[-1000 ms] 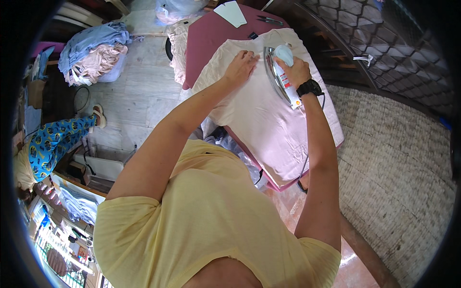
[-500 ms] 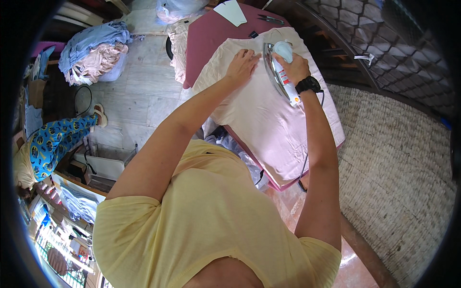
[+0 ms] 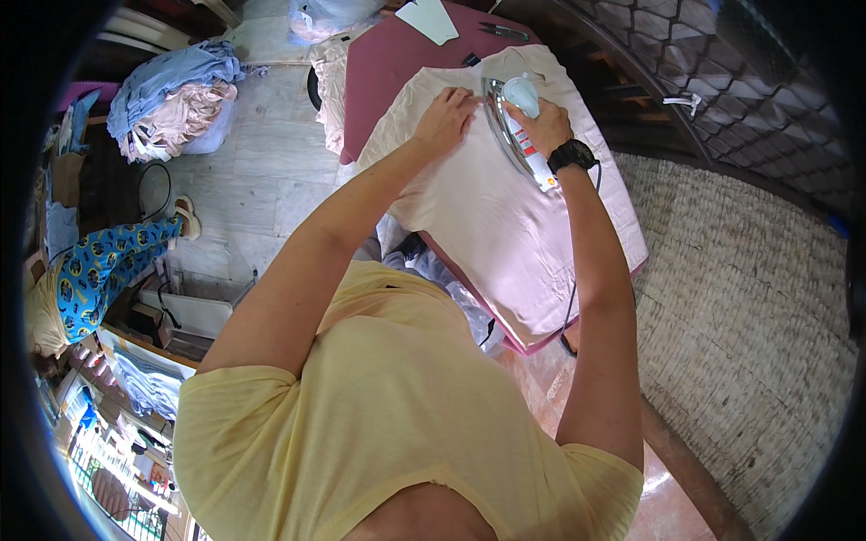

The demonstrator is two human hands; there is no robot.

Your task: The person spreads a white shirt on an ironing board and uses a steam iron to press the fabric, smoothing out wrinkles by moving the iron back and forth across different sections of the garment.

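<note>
A pale pink garment (image 3: pixel 505 243) lies spread over a maroon ironing board (image 3: pixel 383 68). My right hand (image 3: pixel 548 129) is closed round the handle of a white iron (image 3: pixel 534 162) with a shiny metal soleplate, which rests on the cloth near the board's far part. A dark cord trails from the iron down beside my right forearm. To the left of the iron, my left hand (image 3: pixel 445 119) lies on the cloth, its fingers stretched out and holding nothing. A black watch (image 3: pixel 574 155) is on my right wrist.
Scissors-like dark snips (image 3: pixel 503 32) and a white card template (image 3: pixel 429 20) lie at the board's far end. Piled blue and pink clothes (image 3: pixel 176 95) sit on the floor at left. Another person's patterned trousers (image 3: pixel 108 261) show there. A metal lattice gate (image 3: pixel 695 81) stands at right.
The iron and my right hand have shifted slightly left, toward my left hand. My left hand has also moved a little left. The whole view has shifted slightly.
</note>
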